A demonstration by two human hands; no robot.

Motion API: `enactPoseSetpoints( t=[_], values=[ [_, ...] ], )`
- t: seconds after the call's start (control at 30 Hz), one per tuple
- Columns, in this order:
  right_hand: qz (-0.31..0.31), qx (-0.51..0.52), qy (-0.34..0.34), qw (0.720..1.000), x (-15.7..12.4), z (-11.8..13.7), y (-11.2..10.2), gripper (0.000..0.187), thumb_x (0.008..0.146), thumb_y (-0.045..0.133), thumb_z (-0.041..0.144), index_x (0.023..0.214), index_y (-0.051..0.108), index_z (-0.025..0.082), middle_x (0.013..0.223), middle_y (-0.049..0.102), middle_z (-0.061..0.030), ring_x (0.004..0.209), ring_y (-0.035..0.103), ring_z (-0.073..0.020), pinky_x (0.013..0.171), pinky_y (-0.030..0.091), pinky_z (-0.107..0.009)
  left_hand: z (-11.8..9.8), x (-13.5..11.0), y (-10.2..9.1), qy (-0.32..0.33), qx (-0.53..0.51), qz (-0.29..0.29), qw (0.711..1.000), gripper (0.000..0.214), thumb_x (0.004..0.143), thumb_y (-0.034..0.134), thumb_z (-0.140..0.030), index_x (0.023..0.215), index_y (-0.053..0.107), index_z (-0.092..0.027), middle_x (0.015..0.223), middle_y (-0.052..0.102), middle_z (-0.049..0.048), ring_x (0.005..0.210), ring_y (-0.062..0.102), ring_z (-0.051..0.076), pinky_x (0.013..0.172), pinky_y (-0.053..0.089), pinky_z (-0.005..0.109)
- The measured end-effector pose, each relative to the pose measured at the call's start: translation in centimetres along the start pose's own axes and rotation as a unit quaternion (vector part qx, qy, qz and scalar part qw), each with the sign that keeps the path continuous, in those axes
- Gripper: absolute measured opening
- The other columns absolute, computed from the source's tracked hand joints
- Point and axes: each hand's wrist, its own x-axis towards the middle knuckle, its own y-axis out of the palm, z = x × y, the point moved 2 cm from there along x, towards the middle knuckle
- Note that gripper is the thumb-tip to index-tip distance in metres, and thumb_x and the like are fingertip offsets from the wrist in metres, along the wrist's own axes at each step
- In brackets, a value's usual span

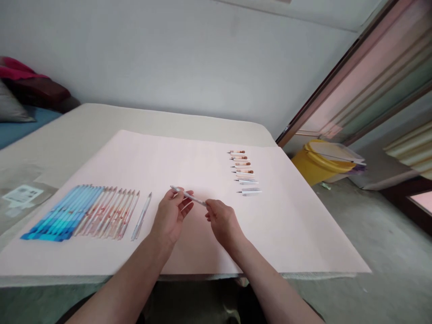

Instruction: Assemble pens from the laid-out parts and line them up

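A slim whitish pen point(193, 196) is held between my two hands above the pale sheet. The thumb and fingers of my left hand point(171, 213) pinch it near its upper left end. My right hand point(222, 219) closes on the other end, its fingers curled. Just left of my left hand lies a single similar pen point(141, 217) with a greyish clear barrel. Beyond it is a row of brown-and-pink patterned pens point(110, 211), side by side, then a tight row of blue pens point(65, 213).
Far right on the pale sheet point(286, 225), several short pen pieces with dark tips point(243, 170) lie in a column, some brown, some greyish. A plastic bag with a label point(23, 195) lies at the left. A yellow bin point(313, 164) stands on the floor beyond the table's right side.
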Motion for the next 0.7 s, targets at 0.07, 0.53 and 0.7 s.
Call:
enactPoseSetpoints(
  t=[0.07,0.53,0.7],
  values=[
    [-0.017,-0.025,-0.016,0.999,-0.1,0.4,0.0,0.018,0.084,0.044,0.014,0.09,0.059,0.019,0.091,0.06,-0.0066,0.068,0.059,-0.0136,0.062,0.045,-0.024,0.1,0.0,0.0,0.008,0.003,0.003,1.0,0.01,0.077,0.059,-0.02,0.086,0.054,-0.019,0.094,0.066,0.0091,0.082,0.062,0.016,0.073,0.047,0.03],
    [0.056,0.288,0.178,0.939,-0.1,0.8,0.6,0.011,0.075,0.055,0.025,0.069,0.06,0.017,0.049,0.052,0.004,0.041,0.053,-0.0106,0.039,0.043,-0.02,-0.7,0.4,0.1,0.062,0.021,-0.014,0.998,0.017,0.066,0.072,-0.025,0.074,0.06,-0.016,0.08,0.059,0.0005,0.075,0.055,0.01,0.075,0.045,0.027],
    [0.123,0.445,0.236,0.855,-0.4,1.3,1.0,0.017,0.07,0.062,0.03,0.071,0.057,0.014,0.06,0.061,-0.0008,0.042,0.056,-0.0106,0.037,0.041,-0.019,-1.4,0.1,0.4,0.062,0.004,0.015,0.998,0.016,0.069,0.067,-0.015,0.083,0.062,-0.013,0.084,0.063,0.0072,0.081,0.059,0.015,0.079,0.046,0.032]
  ],
)
